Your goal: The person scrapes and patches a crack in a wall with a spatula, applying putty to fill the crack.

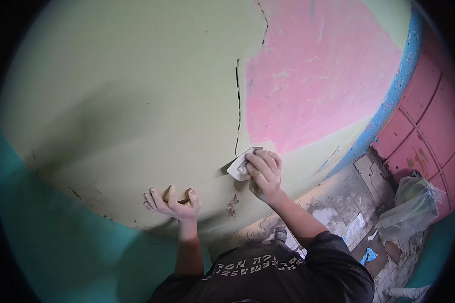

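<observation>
In the head view, taking the middle of the view as the centre of a clock, the right hand (pixel 266 172) is just beside the centre, toward 4 o'clock, and its fingers are grasping a white flat tool (pixel 236 170) that carries some dark marks. This tool is at the curved pale green wall (pixel 136 101), tilted, with its pointed corner toward 8 o'clock; whether its whole edge touches the surface, I cannot tell. Directly above the tool, a narrow dark crack (pixel 237 101) goes up toward 12 o'clock, with its lower end near the tool. The left hand (pixel 174 204) is between 7 and 8 o'clock, apart from the tool; its fingers are released, spread and half bent, and they look pale with dust. It is near the wall, but I cannot tell if it touches. Below the tool, at 6 o'clock, there is a small damaged spot (pixel 232 206) on the wall. Between 1 and 2 o'clock lies a large pink patch (pixel 318 76), and at 2 o'clock a blue worn border (pixel 403 76) follows the wall's edge. A teal area (pixel 76 217) is at 8 o'clock. Toward 4 o'clock, the dirty floor (pixel 349 197) shows scattered scraps, one of them a blue scrap (pixel 370 255), and a clear plastic bag (pixel 408 208) stands between 3 and 4 o'clock, beside pink panels (pixel 424 131). The dark shirt (pixel 258 275) of the person, with white letters, is between 5 and 6 o'clock.
</observation>
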Demonstrator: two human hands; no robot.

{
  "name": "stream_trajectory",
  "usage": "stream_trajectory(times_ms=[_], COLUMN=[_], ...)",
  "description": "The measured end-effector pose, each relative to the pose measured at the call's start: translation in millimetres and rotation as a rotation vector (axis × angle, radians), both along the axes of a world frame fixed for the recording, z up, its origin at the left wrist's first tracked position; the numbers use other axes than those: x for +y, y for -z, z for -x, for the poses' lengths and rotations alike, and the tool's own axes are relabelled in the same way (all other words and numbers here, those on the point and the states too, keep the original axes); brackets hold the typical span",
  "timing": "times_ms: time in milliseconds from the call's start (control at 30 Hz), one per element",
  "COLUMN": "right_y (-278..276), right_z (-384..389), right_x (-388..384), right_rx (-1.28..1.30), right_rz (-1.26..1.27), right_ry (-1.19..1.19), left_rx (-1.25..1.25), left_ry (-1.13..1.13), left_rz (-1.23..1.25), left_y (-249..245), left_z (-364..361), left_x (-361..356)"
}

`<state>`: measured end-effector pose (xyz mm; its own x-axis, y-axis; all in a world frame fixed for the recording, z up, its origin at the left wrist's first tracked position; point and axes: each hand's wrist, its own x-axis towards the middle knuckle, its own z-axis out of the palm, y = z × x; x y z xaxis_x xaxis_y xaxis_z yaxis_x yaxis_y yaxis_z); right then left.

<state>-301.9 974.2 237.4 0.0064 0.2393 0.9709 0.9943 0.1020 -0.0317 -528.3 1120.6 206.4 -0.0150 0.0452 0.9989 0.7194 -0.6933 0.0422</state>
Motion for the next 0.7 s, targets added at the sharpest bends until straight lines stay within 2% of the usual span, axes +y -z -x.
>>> stream_trajectory(times_ms=[33,133,233,267,367,433,500,600,700], right_y=[1.2,-12.7,-6.6,0.6,-15.1,-11.9,-2.0,-8.9,-9.4], right_z=[0.3,-10.3,14.1,3.4,7.7,25.4,15.9,-0.8,14.1], right_x=[0.2,0.4,-1.7,0.5,9.6,10.2,11.5,6.5,-1.9], right_rx=[-0.058,0.246,-0.018,-0.029,0.346,0.205,0.072,0.311,-0.038], right_rz=[0.011,-0.177,0.031,0.022,-0.217,-0.066,-0.047,-0.211,0.013], right_ry=[0.017,0.238,0.073,0.055,0.15,0.1,0.164,0.255,0.099], left_rx=[0.0,-0.004,0.0,0.002,0.003,-0.001,0.006,0.006,0.014], left_ry=[0.005,0.009,0.017,0.019,0.021,0.013,0.01,0.015,0.011], left_rz=[-0.004,-0.014,-0.006,-0.006,-0.017,-0.012,-0.004,-0.017,-0.01], left_y=[-0.5,-2.6,-1.2,-2.5,-5.2,-4.0,-2.2,-4.8,-4.4], left_z=[-0.5,0.1,0.7,1.0,0.6,-0.6,0.9,0.6,1.0], left_x=[0.0,1.7,-1.7,-2.2,-0.3,-1.2,-0.7,-1.1,-1.9])
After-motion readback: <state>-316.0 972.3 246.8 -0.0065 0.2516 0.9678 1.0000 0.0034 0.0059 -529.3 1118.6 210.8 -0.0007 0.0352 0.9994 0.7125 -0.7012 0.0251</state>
